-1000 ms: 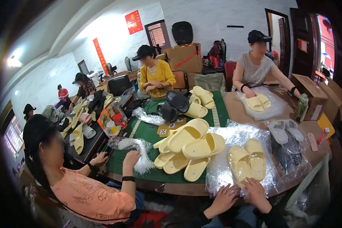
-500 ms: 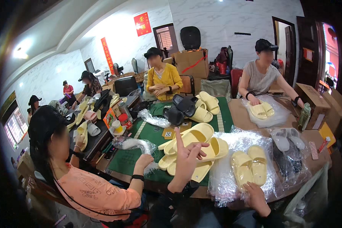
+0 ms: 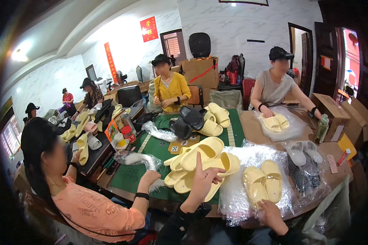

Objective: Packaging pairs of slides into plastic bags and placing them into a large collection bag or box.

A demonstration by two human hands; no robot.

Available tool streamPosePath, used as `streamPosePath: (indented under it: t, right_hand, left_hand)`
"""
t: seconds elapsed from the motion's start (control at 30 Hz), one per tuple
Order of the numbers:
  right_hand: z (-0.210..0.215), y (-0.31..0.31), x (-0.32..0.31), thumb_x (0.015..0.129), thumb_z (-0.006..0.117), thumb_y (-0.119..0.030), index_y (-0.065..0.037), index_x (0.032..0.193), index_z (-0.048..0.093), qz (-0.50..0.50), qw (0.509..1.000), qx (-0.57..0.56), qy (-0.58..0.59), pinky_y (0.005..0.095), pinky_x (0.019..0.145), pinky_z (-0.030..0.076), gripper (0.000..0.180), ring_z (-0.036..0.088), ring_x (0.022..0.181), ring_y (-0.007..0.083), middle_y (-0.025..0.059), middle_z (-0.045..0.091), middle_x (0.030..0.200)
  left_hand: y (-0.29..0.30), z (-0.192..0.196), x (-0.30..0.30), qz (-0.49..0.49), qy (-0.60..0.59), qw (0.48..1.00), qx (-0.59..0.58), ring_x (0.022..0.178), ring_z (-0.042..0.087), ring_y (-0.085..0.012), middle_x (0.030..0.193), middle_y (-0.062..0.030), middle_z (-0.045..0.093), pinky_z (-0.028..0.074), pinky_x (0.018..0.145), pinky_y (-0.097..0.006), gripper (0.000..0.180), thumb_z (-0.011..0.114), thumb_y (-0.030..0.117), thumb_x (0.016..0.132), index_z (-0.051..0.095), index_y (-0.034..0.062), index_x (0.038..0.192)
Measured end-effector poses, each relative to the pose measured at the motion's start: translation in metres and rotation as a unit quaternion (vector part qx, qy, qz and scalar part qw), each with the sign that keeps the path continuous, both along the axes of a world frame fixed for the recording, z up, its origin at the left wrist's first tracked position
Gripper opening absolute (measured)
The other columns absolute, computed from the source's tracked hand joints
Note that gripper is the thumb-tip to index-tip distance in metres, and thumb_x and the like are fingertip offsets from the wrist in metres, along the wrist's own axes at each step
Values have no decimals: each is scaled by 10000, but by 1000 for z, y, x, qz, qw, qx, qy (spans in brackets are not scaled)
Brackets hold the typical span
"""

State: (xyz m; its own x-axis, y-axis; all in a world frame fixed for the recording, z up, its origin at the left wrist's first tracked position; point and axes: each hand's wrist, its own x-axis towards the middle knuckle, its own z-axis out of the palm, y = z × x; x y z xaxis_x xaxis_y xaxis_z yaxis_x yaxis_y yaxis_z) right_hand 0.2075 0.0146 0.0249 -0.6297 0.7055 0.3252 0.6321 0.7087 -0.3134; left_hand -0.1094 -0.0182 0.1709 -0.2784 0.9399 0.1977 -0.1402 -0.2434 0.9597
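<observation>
My left hand [image 3: 202,179] is raised in front of a pile of pale yellow slippers [image 3: 202,153], index finger pointing up and the other fingers loosely apart, with nothing in it. A pair of yellow slippers [image 3: 262,181] lies side by side, toes away from me, on a stack of clear plastic bags [image 3: 229,204]. The fingers of my right hand [image 3: 272,216] are stretched out at the heel end of this pair and seem to touch it. The underside of those fingers is hidden.
Black slippers [image 3: 187,122] lie farther back on the green mat [image 3: 129,175]. Grey slippers [image 3: 297,153] in clear plastic are at the right, near a green bottle [image 3: 322,128]. A co-worker in orange [image 3: 98,204] sits close at my left; others work around the tables.
The whole view has shifted slightly. My two hands keep nearly the same pose and places. The co-worker in yellow has moved their hands apart, and the left co-worker's slipper has shifted lower.
</observation>
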Motion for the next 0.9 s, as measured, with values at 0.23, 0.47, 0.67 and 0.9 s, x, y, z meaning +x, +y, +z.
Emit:
streamPosePath:
  t: [0.23,0.47,0.67,0.9]
  right_hand:
    - [6,-1,-2,621,718,-74,-87,1209,565,2,1000,-15,-24,424,904,461,607,546,1079,353,152,559,1211]
    - [8,-3,-2,606,724,-83,-98,1229,551,10,1000,0,-18,425,903,463,646,547,1075,355,155,553,1206]
    - [2,-4,-1,609,725,-105,-117,1238,547,-4,1000,-3,-25,421,905,462,654,541,1090,345,156,554,1213]
    - [9,-4,-1,621,719,-114,-114,1243,545,1,999,-15,-45,411,893,464,646,540,1098,333,149,552,1223]
  left_hand:
    - [1,-15,3,-35,-8,999,-1,724,595,-132,982,-141,671,477,659,-229,881,482,65,934,-252,22,1420]
    - [2,-13,5,-29,-8,1000,7,728,590,-130,989,-139,668,478,670,-228,887,491,63,934,-247,30,1425]
    - [3,-19,11,-30,22,999,-15,718,582,-117,982,-136,667,478,670,-228,872,492,69,931,-212,46,1444]
    - [6,-58,31,-113,72,989,-68,769,576,-102,1009,-88,658,481,691,-236,584,507,108,940,246,50,1460]
